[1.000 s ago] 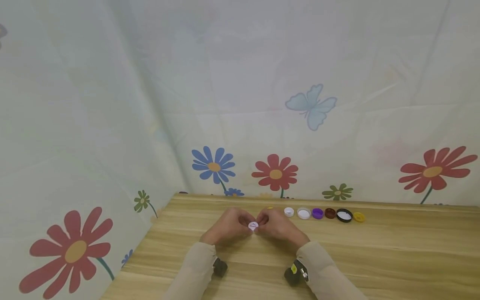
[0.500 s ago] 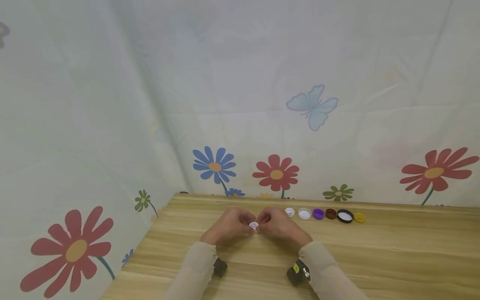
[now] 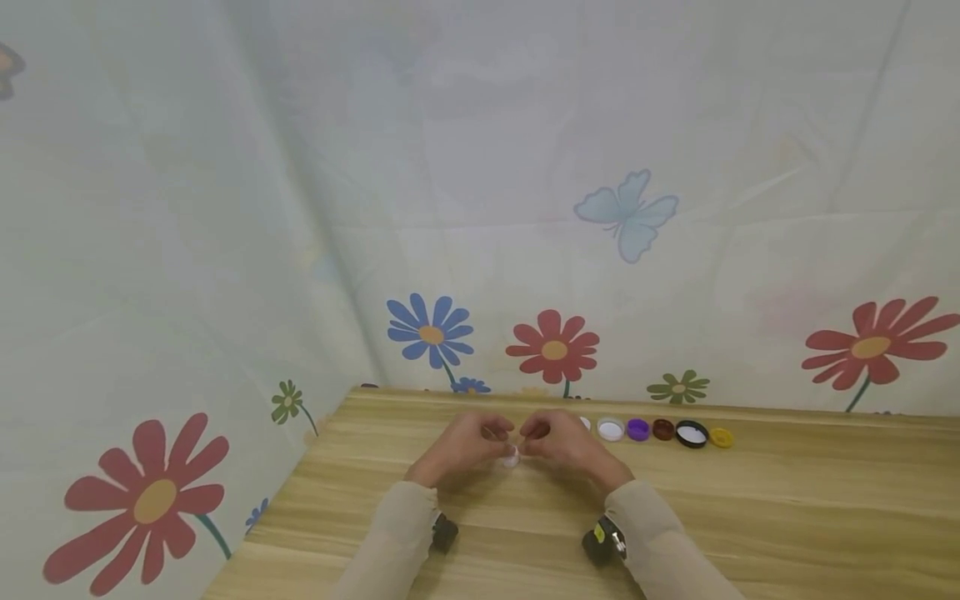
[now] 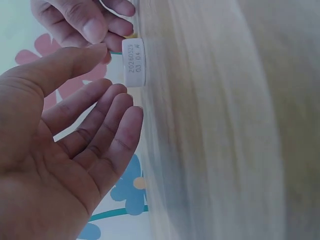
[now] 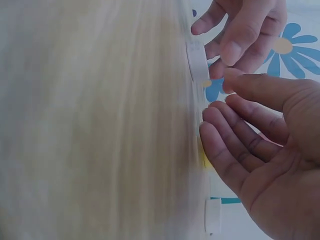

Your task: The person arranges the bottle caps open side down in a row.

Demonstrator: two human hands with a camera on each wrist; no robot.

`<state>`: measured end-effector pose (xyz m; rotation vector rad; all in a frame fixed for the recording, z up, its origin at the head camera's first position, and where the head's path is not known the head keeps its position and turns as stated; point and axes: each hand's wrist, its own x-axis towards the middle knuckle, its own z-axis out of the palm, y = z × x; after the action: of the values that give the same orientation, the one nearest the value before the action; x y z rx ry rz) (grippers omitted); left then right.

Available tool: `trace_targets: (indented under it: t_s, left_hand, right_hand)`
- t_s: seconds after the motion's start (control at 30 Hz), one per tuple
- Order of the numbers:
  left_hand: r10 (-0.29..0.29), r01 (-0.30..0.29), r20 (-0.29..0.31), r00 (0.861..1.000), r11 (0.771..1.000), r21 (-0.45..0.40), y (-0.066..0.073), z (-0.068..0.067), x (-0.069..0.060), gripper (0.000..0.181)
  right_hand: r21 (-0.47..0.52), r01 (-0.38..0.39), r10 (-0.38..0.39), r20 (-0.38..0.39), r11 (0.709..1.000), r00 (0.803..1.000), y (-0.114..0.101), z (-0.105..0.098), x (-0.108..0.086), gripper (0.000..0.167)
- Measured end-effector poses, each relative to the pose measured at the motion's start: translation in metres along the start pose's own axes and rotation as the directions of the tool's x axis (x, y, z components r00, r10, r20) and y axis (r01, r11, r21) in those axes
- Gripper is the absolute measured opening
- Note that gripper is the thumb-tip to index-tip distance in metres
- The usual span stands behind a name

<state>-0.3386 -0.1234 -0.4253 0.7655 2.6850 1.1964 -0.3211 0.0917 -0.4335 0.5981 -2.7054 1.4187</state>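
Observation:
A white bottle cap (image 3: 512,458) rests on the table between my two hands. Printed digits run along its side in the left wrist view, where the same cap (image 4: 134,62) sits just beyond the fingertips. My left hand (image 3: 467,446) is beside it with loosely bent, parted fingers, holding nothing. On the other side, my right hand (image 3: 564,443) also has relaxed fingers and an empty gap between thumb and fingers. In the right wrist view, the cap (image 5: 198,61) stands close to the left hand's fingers; whether they touch it I cannot tell.
Along the table's (image 3: 787,500) back runs a row of caps: white (image 3: 585,423), clear-rimmed (image 3: 611,430), purple (image 3: 637,430), brown (image 3: 663,429), black (image 3: 692,433) and yellow (image 3: 722,437). Another yellow piece (image 5: 206,157) shows behind the right hand. A flowered cloth (image 3: 480,208) hangs behind.
Both hands were pinching the white cap with its printed top toward the head camera. Now it lies on the table, and the fingers have loosened and drawn slightly apart.

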Motion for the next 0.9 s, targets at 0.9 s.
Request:
trace_targets:
  t_s: [0.9]
  left_hand:
    - [0.027,-0.026,-0.181,0.983,1.0,0.009,0.024,0.02,0.03,0.034]
  right_hand:
    - [-0.052,-0.015,0.007,-0.148,0.999,0.989,0.007,-0.026,0.005,0.022]
